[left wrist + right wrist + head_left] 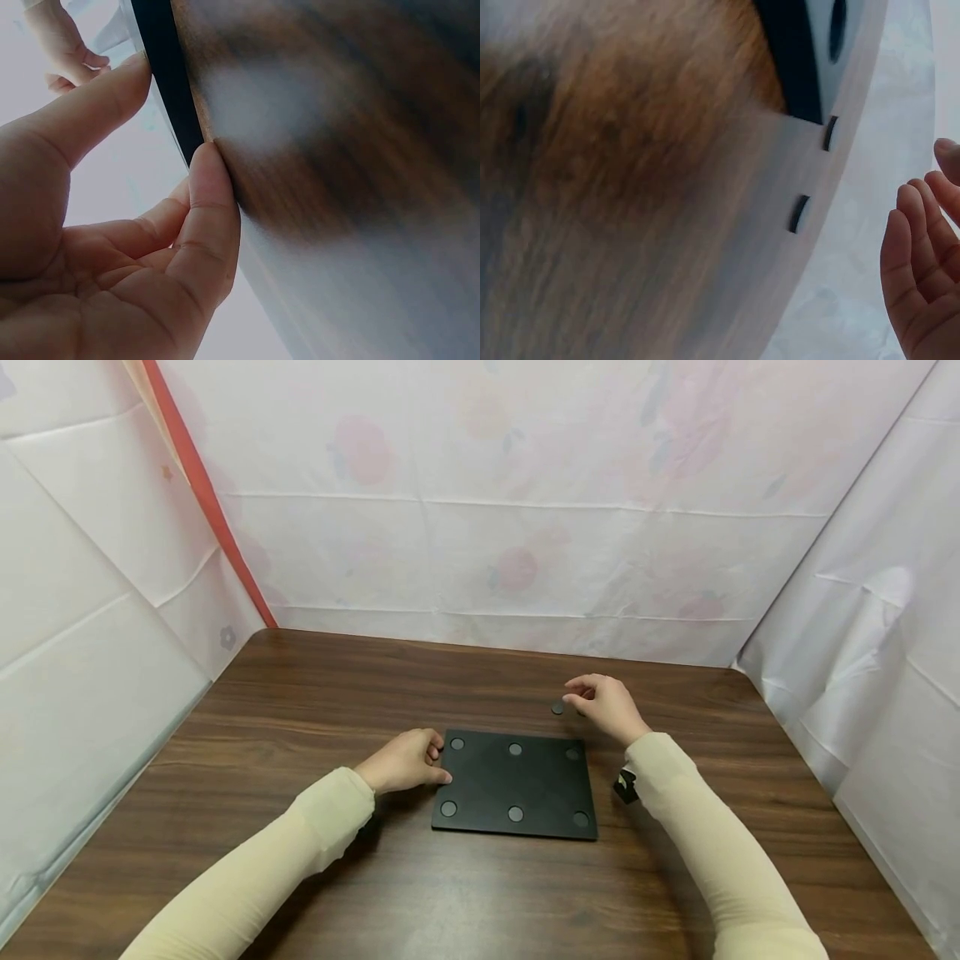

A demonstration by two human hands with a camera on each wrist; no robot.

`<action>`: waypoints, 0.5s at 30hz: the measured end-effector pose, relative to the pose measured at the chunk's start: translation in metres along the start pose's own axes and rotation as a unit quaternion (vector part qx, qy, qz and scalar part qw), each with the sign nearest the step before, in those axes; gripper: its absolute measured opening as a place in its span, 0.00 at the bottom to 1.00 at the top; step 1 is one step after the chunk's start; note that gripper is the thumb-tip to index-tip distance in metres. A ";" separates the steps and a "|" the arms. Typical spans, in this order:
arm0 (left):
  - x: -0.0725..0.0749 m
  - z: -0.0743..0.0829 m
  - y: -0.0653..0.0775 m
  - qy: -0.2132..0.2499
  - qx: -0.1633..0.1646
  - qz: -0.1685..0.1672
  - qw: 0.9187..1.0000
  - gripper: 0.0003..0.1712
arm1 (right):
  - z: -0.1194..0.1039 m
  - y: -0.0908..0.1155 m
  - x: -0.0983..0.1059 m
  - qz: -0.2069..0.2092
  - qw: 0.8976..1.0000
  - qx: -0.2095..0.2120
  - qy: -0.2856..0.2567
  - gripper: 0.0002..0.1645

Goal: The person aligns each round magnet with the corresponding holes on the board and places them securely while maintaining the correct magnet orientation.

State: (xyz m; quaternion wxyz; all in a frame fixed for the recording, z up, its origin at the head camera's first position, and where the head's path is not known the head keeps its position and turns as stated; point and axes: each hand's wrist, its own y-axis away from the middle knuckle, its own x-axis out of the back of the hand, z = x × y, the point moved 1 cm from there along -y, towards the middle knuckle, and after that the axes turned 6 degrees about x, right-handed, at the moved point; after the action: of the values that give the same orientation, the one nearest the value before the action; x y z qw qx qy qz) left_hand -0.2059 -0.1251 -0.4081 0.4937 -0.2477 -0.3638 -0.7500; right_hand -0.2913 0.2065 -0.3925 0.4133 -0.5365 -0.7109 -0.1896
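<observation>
A thin black rectangular board [517,781], with several round grey spots set near its edges, lies on the table. My left hand [403,760] is at its left edge, the thumb over the rim and curved fingers beside the far left corner. The left wrist view shows thumb and fingertips touching the board's dark side [166,71]. Beyond the far right corner, my right hand [606,706] hovers with thumb and fingers apart and nothing between them. A small dark disc [557,708] lies just left of its fingertips. Two such discs, one nearer [799,214] and one beyond [831,133], show in the right wrist view.
The brown wood-grain table [480,893] extends around the board. A small black object [626,786] with a light green mark shows beside the right sleeve. White printed curtains [480,560] stand along the table's back and sides, with a red strip [210,497] at the left.
</observation>
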 end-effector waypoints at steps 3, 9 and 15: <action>0.000 0.001 0.000 -0.002 -0.001 0.002 1.000 0.33 | 0.003 -0.002 -0.003 -0.009 1.000 -0.014 -0.002 0.20; 0.001 0.001 0.000 -0.005 -0.006 0.005 1.000 0.34 | 0.004 -0.006 -0.004 -0.026 0.999 -0.031 0.001 0.20; 0.001 0.001 0.000 -0.002 -0.003 0.004 1.000 0.34 | 0.007 -0.011 -0.006 -0.044 0.998 -0.042 0.012 0.21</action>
State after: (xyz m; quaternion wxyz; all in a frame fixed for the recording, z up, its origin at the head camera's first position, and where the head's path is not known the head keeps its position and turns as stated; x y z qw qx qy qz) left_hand -0.2064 -0.1246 -0.4070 0.4956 -0.2521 -0.3615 -0.7484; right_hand -0.3032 0.2039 -0.3995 0.3897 -0.5192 -0.7205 -0.2438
